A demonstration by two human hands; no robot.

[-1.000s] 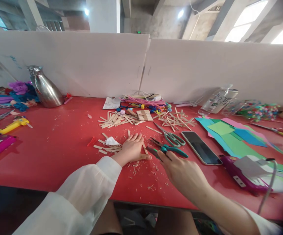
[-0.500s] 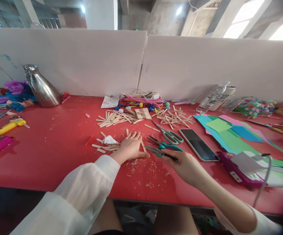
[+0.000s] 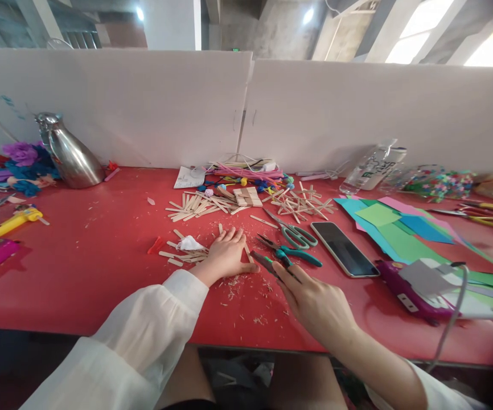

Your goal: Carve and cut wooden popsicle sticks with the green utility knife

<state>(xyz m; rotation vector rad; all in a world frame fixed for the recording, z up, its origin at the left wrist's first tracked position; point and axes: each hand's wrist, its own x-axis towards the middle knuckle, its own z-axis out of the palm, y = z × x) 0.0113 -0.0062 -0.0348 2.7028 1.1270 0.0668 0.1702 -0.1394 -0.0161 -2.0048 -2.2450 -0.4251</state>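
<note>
My left hand (image 3: 226,253) lies flat on the red table, fingers stretched forward and thumb out to the right. Beneath and beside it are craft sticks; one craft stick (image 3: 248,253) pokes out between thumb and forefinger. My right hand (image 3: 321,304) is closed round what looks like a utility knife (image 3: 264,261), its tip pointing at my left thumb. Just beyond the knife lie teal-handled pliers (image 3: 302,255) and green-handled scissors (image 3: 298,236). Left of my left hand, a white crumpled piece (image 3: 190,244) rests on more sticks. Wood shavings (image 3: 260,320) litter the table.
A pile of craft sticks (image 3: 193,206) and a bundled stack (image 3: 247,197) lie farther back. To the right are a phone (image 3: 344,249), coloured paper (image 3: 400,236) and a purple power strip (image 3: 417,296) with a cable. A steel jug (image 3: 73,154) and a yellow glue gun (image 3: 13,222) stand left.
My right hand has turned and shifted slightly, tilting the knife more steeply and uncovering more of the pliers' handles. My left hand stays in place.
</note>
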